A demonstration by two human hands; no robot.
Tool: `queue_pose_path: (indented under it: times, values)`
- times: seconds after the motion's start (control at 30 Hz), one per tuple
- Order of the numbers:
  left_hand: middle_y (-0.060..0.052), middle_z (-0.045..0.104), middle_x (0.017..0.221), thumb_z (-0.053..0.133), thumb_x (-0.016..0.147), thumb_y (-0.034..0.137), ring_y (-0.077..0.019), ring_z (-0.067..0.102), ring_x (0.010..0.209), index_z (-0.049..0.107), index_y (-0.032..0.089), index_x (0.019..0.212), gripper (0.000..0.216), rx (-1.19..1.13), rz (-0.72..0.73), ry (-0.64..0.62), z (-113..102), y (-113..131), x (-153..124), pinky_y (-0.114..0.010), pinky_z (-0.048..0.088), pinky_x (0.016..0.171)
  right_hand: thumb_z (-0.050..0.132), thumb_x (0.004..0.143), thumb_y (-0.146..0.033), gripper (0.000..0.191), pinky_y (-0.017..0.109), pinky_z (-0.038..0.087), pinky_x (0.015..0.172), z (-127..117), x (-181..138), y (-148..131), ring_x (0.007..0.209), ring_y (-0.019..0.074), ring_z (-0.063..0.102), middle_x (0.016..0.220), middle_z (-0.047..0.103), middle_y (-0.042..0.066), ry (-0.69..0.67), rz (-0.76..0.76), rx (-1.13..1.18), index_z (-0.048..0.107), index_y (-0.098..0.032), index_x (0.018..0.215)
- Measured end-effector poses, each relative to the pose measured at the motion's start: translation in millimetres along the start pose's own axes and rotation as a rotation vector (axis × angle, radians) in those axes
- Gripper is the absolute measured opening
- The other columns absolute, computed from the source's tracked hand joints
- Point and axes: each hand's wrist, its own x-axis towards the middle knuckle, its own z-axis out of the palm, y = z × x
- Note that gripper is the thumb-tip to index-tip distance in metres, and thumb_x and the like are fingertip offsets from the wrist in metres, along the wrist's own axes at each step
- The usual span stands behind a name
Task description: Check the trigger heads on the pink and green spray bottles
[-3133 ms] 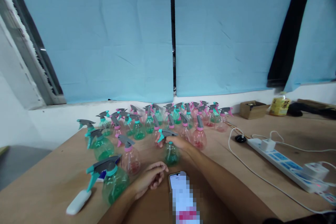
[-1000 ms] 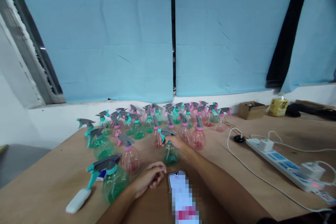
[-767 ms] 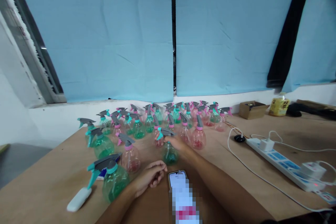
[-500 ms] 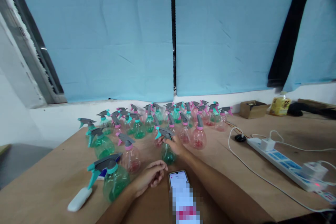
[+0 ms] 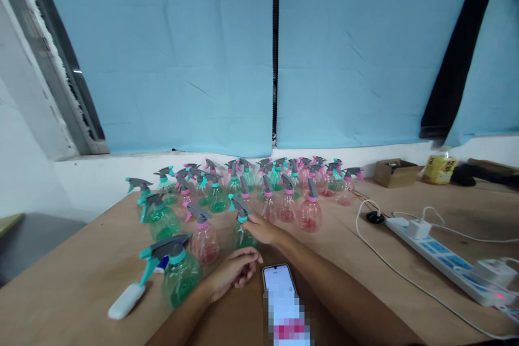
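Note:
My right hand (image 5: 263, 228) is closed at the neck of a green spray bottle (image 5: 244, 237) with a grey and turquoise trigger head; the bottle tilts slightly, and some fingertips are hidden behind the neck. My left hand (image 5: 237, 271) rests on the table, fingers loosely curled with nothing visible in them. A phone (image 5: 279, 279) with a lit screen lies between my forearms. Left of my left hand stands a larger-looking green spray bottle (image 5: 182, 280), with a pink spray bottle (image 5: 205, 242) just behind it.
Several more green and pink spray bottles stand in rows toward the wall, including a pink one (image 5: 310, 215). A white oblong object (image 5: 126, 301) lies at the left. On the right are a power strip (image 5: 440, 259) with cables, a cardboard box (image 5: 395, 174) and a yellow-labelled bottle (image 5: 439, 167).
My right hand has shifted the green spray bottle to the left, toward the pink one. My left hand stays in place. The view has turned slightly.

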Motion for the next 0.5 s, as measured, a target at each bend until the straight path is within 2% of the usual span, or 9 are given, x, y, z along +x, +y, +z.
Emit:
queue_pose_path:
  times: [0.1,0.23,0.33,0.43,0.5]
  values:
    - [0.007,0.046,0.056,0.058,0.080,0.049,-0.0055,0.033,0.042,0.059,0.018,0.090,0.032,0.003,-0.007,0.017,3.2,3.9,-2.0,-0.019,0.015,0.040,0.048,0.081,-0.016,0.016,0.033,0.041,0.091,9.4,2.7,-4.7,0.092,0.0182,0.051,0.086,0.057,-0.001,-0.008,0.001,-0.079,0.061,-0.022,0.090]
    - [0.007,0.045,0.055,0.055,0.081,0.049,-0.0057,0.032,0.042,0.060,0.018,0.089,0.033,0.017,-0.003,0.042,7.1,7.2,-4.7,-0.020,0.014,0.041,0.045,0.084,-0.015,0.017,0.034,0.043,0.089,20.4,7.5,-9.1,0.091,0.0194,0.053,0.087,0.057,0.001,0.039,-0.001,-0.175,0.060,-0.023,0.086]
    - [0.007,0.045,0.054,0.055,0.080,0.051,-0.0055,0.031,0.042,0.061,0.017,0.089,0.035,0.009,-0.017,0.052,7.3,5.8,-4.5,-0.020,0.014,0.041,0.047,0.083,-0.015,0.025,0.038,0.037,0.101,26.9,10.9,-12.4,0.108,0.0210,0.049,0.105,0.058,0.003,0.129,-0.097,-0.263,0.059,-0.024,0.102]
    - [0.007,0.046,0.055,0.057,0.079,0.051,-0.0053,0.032,0.042,0.061,0.017,0.089,0.036,-0.001,-0.024,0.057,5.2,2.6,-2.5,-0.020,0.014,0.042,0.048,0.082,-0.015,0.045,0.042,0.032,0.107,31.7,13.4,-13.1,0.118,0.0215,0.045,0.121,0.052,0.007,0.165,-0.153,-0.309,0.049,-0.024,0.126]
    - [0.007,0.047,0.055,0.059,0.079,0.051,-0.0054,0.032,0.042,0.062,0.017,0.090,0.036,-0.006,-0.026,0.055,3.6,0.6,-0.9,-0.020,0.015,0.041,0.050,0.084,-0.017,0.050,0.042,0.033,0.107,34.2,14.9,-11.4,0.120,0.0217,0.045,0.124,0.051,0.009,0.164,-0.152,-0.300,0.043,-0.022,0.133]
